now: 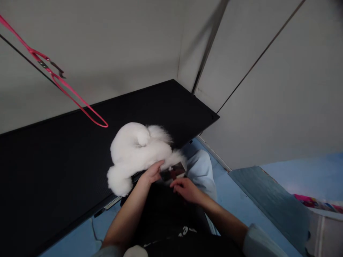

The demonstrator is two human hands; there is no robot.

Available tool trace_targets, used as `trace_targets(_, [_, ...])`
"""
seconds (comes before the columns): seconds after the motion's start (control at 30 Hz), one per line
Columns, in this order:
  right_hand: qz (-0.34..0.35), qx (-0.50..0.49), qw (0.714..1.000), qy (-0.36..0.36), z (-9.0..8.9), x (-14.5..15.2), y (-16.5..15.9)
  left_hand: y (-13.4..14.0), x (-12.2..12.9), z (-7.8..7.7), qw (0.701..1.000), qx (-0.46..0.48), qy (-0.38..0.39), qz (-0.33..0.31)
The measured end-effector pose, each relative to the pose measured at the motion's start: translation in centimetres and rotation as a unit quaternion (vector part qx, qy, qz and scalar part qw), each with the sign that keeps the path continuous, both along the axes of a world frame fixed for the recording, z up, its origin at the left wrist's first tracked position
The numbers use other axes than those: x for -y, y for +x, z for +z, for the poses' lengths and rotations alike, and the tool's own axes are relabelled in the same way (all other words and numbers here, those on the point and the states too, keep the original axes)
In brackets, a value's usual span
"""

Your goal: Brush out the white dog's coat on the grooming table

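— Left hand (154, 172)?
— Partly closed, apparently gripping a phone-like object (177, 170) by its left side
— Right hand (187, 190)?
— Half-curled near its lower edge; any hold, cannot tell
— Step?
— Seemingly touch-handling; another touch calls for a steady left grip
— Outward?
— White furry figure (139, 150), just beside, at the black tabletop's (66, 153) near edge; open room leftward, below a pink loop (73, 92)

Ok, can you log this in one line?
left hand: holds phone-like object | right hand: near its lower edge | white furry thing: on black table
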State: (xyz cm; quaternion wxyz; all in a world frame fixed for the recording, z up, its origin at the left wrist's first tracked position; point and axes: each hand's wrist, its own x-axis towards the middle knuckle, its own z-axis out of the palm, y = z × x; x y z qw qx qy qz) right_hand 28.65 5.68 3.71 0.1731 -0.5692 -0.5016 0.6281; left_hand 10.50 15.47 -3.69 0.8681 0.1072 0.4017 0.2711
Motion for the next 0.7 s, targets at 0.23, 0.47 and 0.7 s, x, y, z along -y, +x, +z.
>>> trace_targets(0.23, [0.159, -0.098, 0.97, -0.154, 1.4, 1.9, 2.1, -0.3, 0.1, -1.3, 0.997, 0.069, 0.0, -0.018])
trace_targets(0.47, [-0.025, -0.06, 0.993, -0.096, -1.9, -0.8, 2.6, 0.5, 0.3, -1.9, 0.992, 0.08, 0.044, 0.091])
trace_targets(0.7, [-0.026, -0.128, 0.989, -0.072, 0.4, 4.1, 7.1, 0.4, -0.1, -2.4, 0.985, 0.091, 0.062, 0.13])
